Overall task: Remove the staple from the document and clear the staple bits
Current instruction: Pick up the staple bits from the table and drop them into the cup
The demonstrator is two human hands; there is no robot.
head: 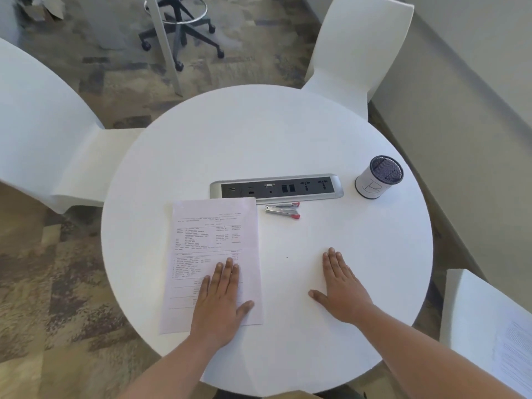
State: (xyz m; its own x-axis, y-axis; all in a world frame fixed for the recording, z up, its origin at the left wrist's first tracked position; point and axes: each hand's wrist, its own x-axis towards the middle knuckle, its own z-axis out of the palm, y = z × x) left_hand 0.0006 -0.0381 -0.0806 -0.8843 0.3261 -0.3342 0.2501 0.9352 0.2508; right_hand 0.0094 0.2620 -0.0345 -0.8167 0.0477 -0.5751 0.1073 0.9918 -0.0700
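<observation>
White paper lies under your left hand [221, 300]. The palm and straight fingers rest flat on the lower half of the document [207, 226], with the thumb spread towards the sheet's lower right corner. Your right hand [342, 292] lies flat as well, fingers straight and close together, on the bare round table [288, 133], well apart from the page; neither hand grips anything.

Between your hands, a little beyond them, sits a tiny dark speck [287, 257] on the tabletop; you cannot tell what it is. The document lies lengthwise away from you, left of centre, printed side up. Any staple in it is too small to make out.

Just beyond its far right corner lies a silver staple tool [283, 210] with red tips, on its side and apart from the paper. Behind both runs a grey socket panel [276, 187] set into the table. To its right stands a mesh cup [378, 178] wrapped in white paper. White chairs [357, 47] ring the table, and one at your right carries printed sheets [515, 349].
</observation>
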